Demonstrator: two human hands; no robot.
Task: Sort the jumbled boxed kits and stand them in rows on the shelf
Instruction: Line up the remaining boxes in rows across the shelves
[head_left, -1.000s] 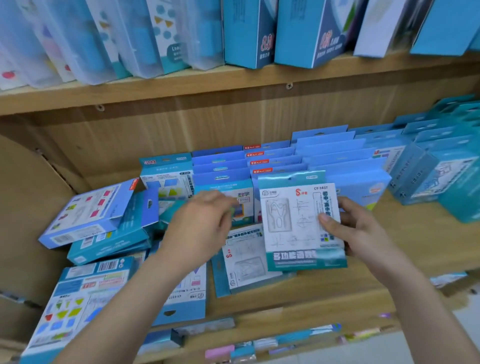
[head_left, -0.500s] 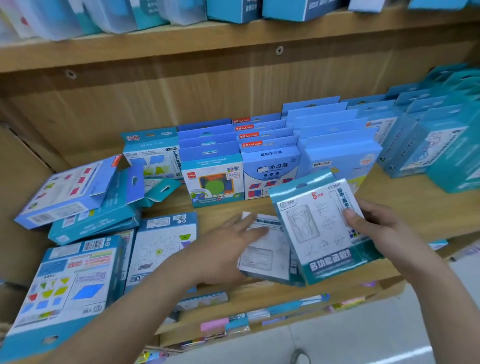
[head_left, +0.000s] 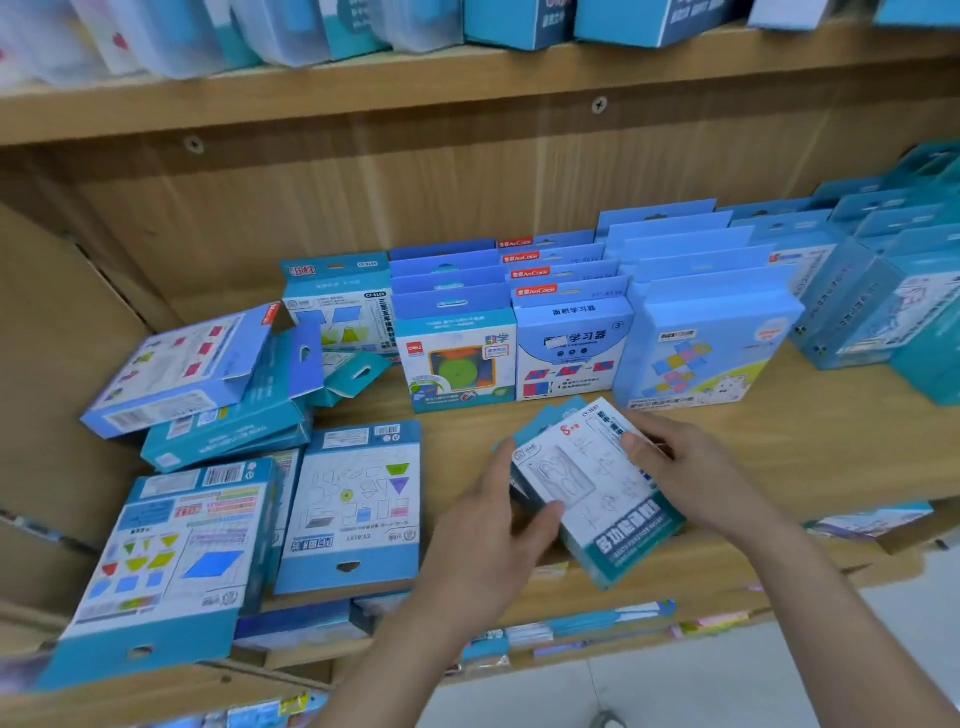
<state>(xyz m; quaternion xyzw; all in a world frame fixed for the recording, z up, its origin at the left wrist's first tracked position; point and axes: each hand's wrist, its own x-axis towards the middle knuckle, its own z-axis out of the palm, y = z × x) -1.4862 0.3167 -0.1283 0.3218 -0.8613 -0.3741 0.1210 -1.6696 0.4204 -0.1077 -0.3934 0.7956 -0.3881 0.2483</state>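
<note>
Both hands hold a small stack of flat white-and-teal ruler kits (head_left: 592, 483) low over the front of the wooden shelf (head_left: 779, 441). My left hand (head_left: 498, 519) grips the stack's left edge, thumb on the top face. My right hand (head_left: 691, 467) grips its right edge. Behind them, blue boxed kits stand in rows (head_left: 566, 332) against the back. To the left, jumbled kits lie flat or lean: a tilted pile (head_left: 202, 379), a flat box (head_left: 358, 504), and a large box (head_left: 171, 551) at the front left.
More teal boxes (head_left: 883, 291) stand in rows at the right. The upper shelf board (head_left: 467, 88) carries clear cases and blue boxes. Bare wood shows in front of the standing rows. A lower shelf (head_left: 571, 629) holds thin packs.
My left hand dropped from the standing rows to the kit lying flat, and the right hand brought its kit down on top. Both hands now grip them together as one stack.
</note>
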